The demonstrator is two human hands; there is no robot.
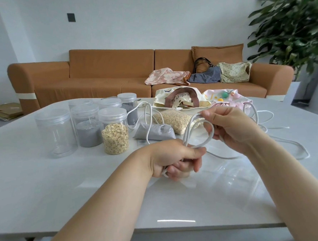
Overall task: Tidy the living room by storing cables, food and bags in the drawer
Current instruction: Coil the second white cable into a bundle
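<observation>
Both hands are up over the white tabletop (46,183) and both are on the white cable (187,131). The left hand (175,160) grips the lower end of the loops in a curled fist, while the right hand (233,127) pinches the top of them, thumb and fingers tight. Loose cable trails across the tabletop to the right. Behind it lie a bag of oats (175,119) and a grey powder bag (153,132), with the oat jar (115,136) to the left.

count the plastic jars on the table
6, on the table, left side. Front row: empty jar, grey-powder jar, oats jar. Behind them: back-left jar, back-middle jar, back-right jar holding grey powder. Others could hide behind.
</observation>
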